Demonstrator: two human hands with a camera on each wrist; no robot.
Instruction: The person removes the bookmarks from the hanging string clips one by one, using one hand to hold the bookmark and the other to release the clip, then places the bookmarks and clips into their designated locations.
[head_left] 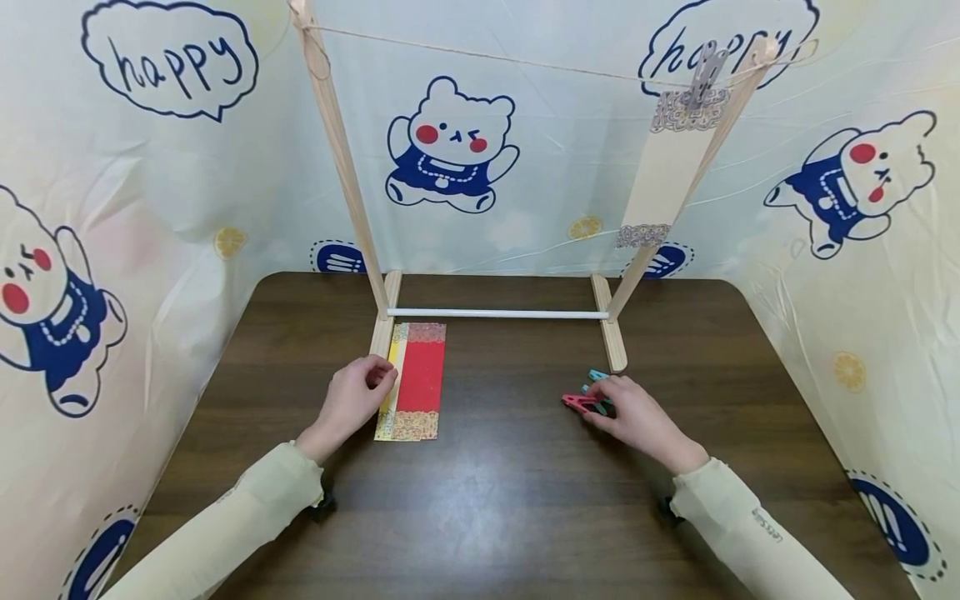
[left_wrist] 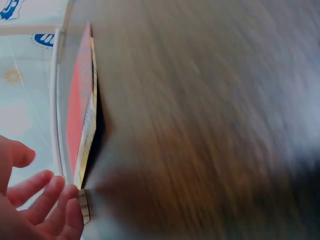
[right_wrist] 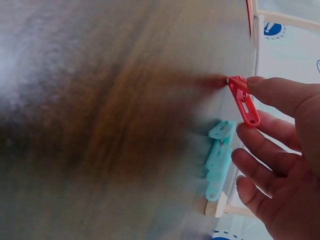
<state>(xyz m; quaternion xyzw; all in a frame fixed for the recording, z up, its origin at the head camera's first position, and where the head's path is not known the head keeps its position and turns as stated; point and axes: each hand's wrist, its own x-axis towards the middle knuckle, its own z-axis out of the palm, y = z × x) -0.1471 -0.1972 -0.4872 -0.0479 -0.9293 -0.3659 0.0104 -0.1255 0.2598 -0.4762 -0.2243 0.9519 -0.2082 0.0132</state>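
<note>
My left hand (head_left: 352,396) is at the left edge of a small stack of strips, a red strip (head_left: 421,375) with patterned ends overlapping a pale one and a yellow strip (head_left: 385,421). In the left wrist view its thumb stands apart from the loosely bent fingers (left_wrist: 42,200), and nothing is pinched between them. My right hand (head_left: 637,419) pinches a red clothespin (right_wrist: 244,102) between thumb and index finger. Light blue clothespins (right_wrist: 219,160) lie on the table just beyond it, partly hidden by the hand in the head view.
A wooden frame (head_left: 341,158) with a white crossbar (head_left: 495,314) stands at the back of the table. A string (head_left: 480,55) spans its posts. At its right end a grey clothespin (head_left: 705,75) holds a white strip (head_left: 667,175) with lace-patterned ends.
</note>
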